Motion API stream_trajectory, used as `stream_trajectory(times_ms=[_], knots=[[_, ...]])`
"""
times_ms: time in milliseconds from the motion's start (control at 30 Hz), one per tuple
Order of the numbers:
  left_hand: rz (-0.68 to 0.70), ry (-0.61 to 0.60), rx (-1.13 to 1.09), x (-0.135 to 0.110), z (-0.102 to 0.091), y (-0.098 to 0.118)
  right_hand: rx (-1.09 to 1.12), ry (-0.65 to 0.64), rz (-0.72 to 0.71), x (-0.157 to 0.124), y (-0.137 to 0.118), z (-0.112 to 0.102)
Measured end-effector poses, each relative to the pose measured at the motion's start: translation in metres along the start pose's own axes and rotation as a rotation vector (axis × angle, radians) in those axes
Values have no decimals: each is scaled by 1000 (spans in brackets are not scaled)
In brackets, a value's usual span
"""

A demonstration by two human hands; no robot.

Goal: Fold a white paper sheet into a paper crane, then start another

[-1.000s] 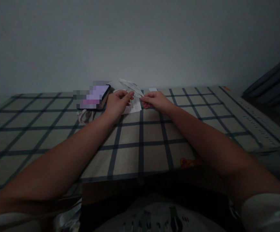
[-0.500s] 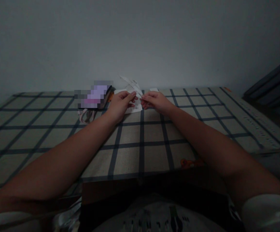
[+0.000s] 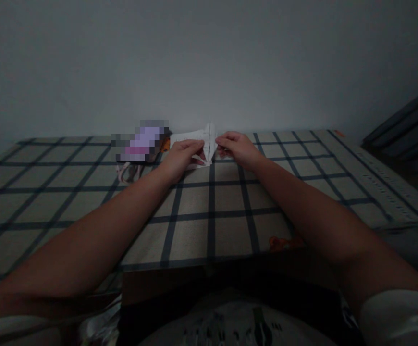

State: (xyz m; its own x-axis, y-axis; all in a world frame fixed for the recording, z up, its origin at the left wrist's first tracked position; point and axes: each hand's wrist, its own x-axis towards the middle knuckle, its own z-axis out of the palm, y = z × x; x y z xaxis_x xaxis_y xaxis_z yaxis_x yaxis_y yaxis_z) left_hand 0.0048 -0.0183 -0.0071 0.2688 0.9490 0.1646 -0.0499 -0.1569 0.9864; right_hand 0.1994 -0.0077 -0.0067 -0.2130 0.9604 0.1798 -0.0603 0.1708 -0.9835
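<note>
A folded piece of white paper (image 3: 211, 139) stands upright between my hands, its pointed end down toward me. My left hand (image 3: 184, 154) pinches it from the left with thumb and fingers. On the other side my right hand (image 3: 238, 148) has its fingertips closed together at the paper's right edge; the exact grip there is hard to see in the dim light. Beneath and behind my left hand, a white sheet with faint print (image 3: 187, 136) lies flat on the checked tablecloth (image 3: 227, 197).
Left of my hands is a phone-like item with a purple, blurred-out face (image 3: 142, 143), a pale strap loop (image 3: 124, 172) hanging from it. A grey wall (image 3: 209, 62) rises behind the table. Dark slanted folds (image 3: 407, 122) show at the far right.
The folded paper has turned from leaning up to the left to standing upright with its point down. My right hand has shifted slightly right, and the gap between my hands is wider.
</note>
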Motion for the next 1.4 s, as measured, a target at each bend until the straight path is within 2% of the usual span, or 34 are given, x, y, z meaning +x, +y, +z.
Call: stream_trajectory(times_ms=[167,367,633,800,1167,1400], knots=[[49,183,53,4,0,-3,-19,-96,60,-3,0,4],[-9,37,-7,3,1,-4,-24,-48,-19,-3,1,3],[-117,77,-177,4,-1,3,-3,-86,-124,-3,-1,0],[-190,50,-185,7,-1,3,-33,-178,-101,-9,-9,-3],[-200,56,-208,7,-1,-1,-81,-241,-127,-7,-6,-7],[-146,29,-71,5,-2,-4,-163,-226,-114,-4,-2,-9]])
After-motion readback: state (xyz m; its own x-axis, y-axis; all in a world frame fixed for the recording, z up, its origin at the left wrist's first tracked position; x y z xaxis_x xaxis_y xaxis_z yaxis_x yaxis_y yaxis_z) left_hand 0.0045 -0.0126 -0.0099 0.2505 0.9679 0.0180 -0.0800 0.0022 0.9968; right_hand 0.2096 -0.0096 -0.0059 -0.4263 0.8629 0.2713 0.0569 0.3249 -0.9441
